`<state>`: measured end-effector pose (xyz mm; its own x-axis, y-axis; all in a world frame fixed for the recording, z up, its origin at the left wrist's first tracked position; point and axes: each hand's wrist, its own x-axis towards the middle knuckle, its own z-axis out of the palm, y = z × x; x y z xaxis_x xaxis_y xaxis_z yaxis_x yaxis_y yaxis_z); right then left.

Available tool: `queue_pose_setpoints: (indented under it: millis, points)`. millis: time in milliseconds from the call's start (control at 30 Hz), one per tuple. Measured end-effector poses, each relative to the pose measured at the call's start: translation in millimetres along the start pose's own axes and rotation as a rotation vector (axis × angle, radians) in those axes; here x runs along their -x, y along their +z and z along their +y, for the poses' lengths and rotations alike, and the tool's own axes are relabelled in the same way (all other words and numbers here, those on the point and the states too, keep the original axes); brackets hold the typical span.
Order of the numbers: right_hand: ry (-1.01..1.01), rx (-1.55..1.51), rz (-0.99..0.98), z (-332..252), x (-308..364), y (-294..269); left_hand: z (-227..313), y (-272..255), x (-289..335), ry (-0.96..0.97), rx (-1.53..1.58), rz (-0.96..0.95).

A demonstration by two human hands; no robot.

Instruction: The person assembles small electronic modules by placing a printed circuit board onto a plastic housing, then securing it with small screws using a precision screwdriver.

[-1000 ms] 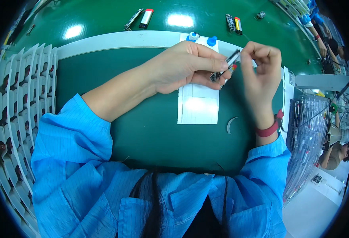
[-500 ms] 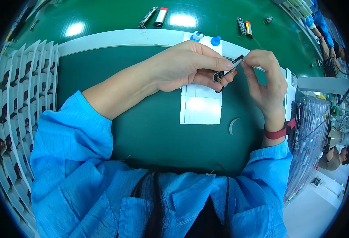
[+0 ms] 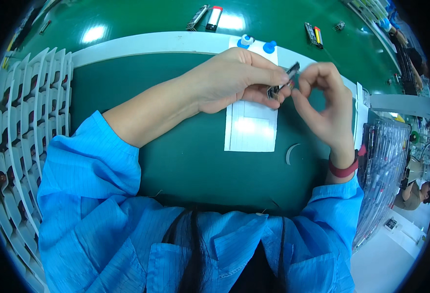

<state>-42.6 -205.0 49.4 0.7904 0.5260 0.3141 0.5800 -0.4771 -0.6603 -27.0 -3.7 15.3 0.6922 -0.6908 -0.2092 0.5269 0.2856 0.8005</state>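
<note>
- green bench top [image 3: 127, 22] runs beyond a curved white rail [image 3: 132, 47]; on the near side i see a darker green mat [image 3: 190, 161].
- white slotted trays [image 3: 9, 132] stand at the left, clear plastic trays [image 3: 382, 168] at the right.
- below the hands lies a white card [image 3: 250, 134]; a pale curved strip [image 3: 290, 154] rests on the mat to its right.
- the left hand [image 3: 239, 78] pinches a small dark electronic part [image 3: 293, 71] between thumb and fingers, raised above the card, its far end tilted up to the right.
- the right hand [image 3: 326, 105] is bent, thumb and forefinger curled just beside that part; motion blurs it, and from my remote seat i cannot tell whether the tips meet or grip anything.
- to work well, i would brace the part's body with the left pinch, off its little metal legs, and let only the right fingertips do the light work.
- pressing hard could bend something, i judge.
</note>
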Motion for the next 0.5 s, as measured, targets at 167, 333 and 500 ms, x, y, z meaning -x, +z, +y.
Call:
queue_pose_setpoints:
  millis: [167,333,500]
  points:
    - [0.010,-0.219,0.377,10.2,-4.9,5.6,5.6,0.8,-1.0,0.032,0.048,0.003]
    - [-0.117,0.096,0.362,17.3,-4.9,9.9,6.3,1.5,-2.1,0.040,0.050,-0.011]
    - [-0.061,-0.727,-0.008,22.5,-3.7,-4.4,4.1,-7.2,-3.0,0.076,0.041,0.011]
